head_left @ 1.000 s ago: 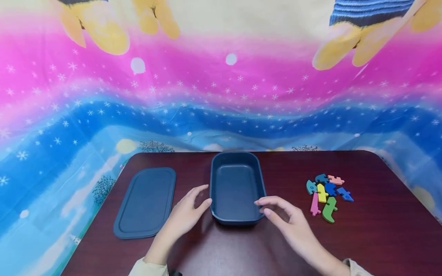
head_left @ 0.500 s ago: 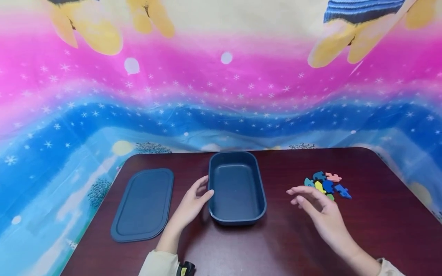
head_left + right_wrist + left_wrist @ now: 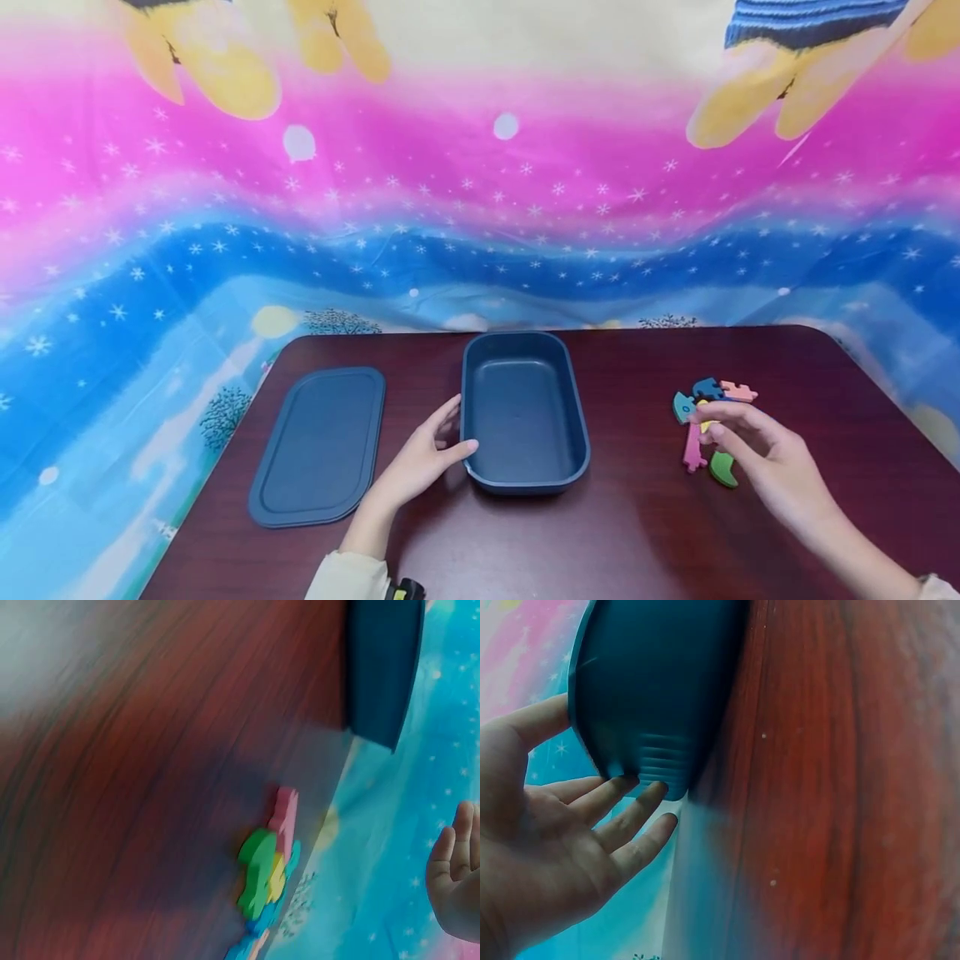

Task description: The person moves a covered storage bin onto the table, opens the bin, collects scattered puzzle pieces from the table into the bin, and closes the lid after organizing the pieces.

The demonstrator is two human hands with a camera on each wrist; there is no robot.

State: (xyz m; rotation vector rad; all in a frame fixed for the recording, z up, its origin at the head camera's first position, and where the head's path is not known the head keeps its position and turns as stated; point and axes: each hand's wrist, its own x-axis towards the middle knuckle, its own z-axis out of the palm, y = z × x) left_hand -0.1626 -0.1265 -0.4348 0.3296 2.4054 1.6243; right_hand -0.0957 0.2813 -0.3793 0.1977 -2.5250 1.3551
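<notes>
A dark blue rectangular food container (image 3: 525,417) stands uncovered on the table with nothing inside. My left hand (image 3: 423,462) holds its left wall, the thumb over the rim and the fingers against the outside. The left wrist view shows the fingertips at the ridged end of the container (image 3: 660,697). My right hand (image 3: 783,467) hovers over the small colourful puzzle pieces at the right, fingers loosely bent and holding nothing. It covers some of them; a pink piece (image 3: 693,450), a green piece (image 3: 723,469) and a teal piece (image 3: 682,408) show around it. In the right wrist view, that hand (image 3: 457,885) is apart from the pieces.
A matching flat lid (image 3: 318,450) lies left of the container on the dark red-brown table (image 3: 525,550). Behind the table hangs a printed cloth (image 3: 480,183) in pink and blue with snowflakes.
My right hand has left the container's right side and moved right, to above the puzzle pieces. The left hand has closed in on the container's left wall, its thumb now over the rim.
</notes>
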